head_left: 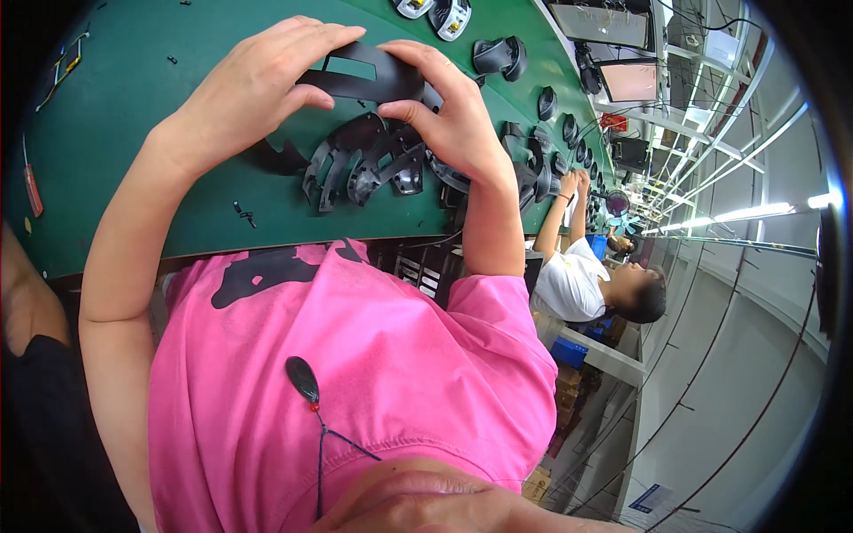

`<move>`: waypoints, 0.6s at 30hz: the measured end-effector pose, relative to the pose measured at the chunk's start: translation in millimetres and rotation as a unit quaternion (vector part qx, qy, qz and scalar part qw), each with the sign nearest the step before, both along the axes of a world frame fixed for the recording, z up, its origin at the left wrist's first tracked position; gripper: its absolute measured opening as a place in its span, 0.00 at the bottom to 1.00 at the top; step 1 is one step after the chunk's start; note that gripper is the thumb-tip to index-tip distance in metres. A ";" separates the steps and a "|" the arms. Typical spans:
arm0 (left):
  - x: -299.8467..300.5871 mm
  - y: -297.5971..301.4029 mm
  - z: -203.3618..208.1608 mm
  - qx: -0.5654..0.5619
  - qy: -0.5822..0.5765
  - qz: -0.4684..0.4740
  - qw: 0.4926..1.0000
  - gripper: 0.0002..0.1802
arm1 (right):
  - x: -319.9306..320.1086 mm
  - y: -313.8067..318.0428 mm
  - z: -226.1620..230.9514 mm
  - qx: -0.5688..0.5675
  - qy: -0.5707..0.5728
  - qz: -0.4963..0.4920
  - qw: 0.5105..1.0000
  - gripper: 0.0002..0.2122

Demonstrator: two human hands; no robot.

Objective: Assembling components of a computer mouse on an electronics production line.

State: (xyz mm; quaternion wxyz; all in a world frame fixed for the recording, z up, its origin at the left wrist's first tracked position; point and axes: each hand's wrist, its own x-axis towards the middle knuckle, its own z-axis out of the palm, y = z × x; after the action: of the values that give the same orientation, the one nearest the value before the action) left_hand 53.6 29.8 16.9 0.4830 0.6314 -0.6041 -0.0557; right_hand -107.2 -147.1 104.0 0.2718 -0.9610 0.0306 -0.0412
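Note:
A curved black plastic shell [391, 73] with a long cut-out is held up over the green table [213, 191]. My left hand [267, 75] grips its left end, with the thumb below and the fingers along the top. My right hand [449, 111] is closed round the right end, thumb and forefinger on its edges. Just below my hands lies a heap of similar black plastic shells [342, 151], partly hidden by my right hand and forearm.
A red-handled screwdriver [33, 188] and small black pieces [243, 214] lie on the table. White-and-black units [450, 18] and rounded black units [499, 59] stand farther off. A co-worker in white [573, 280] works at right; another person's arm [28, 298] is at left.

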 end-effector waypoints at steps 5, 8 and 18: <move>1.5 1.0 5.9 -0.012 0.009 0.002 1.000 0.34 | 0.3 -2.5 0.2 0.095 0.034 -0.031 0.994 0.26; -0.2 -3.7 3.0 -0.061 -0.035 0.028 0.997 0.31 | 4.2 -4.9 1.4 0.069 0.014 -0.019 0.997 0.26; -0.4 -5.5 7.9 -0.149 -0.043 0.169 0.973 0.27 | 24.0 -28.4 -2.2 -0.111 -0.087 -0.098 0.985 0.26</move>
State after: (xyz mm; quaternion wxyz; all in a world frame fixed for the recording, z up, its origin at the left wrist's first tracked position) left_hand 53.2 24.3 24.9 0.5475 0.6470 -0.5107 0.1446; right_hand -83.2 -175.4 101.8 0.1598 -0.9703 0.0956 -0.1544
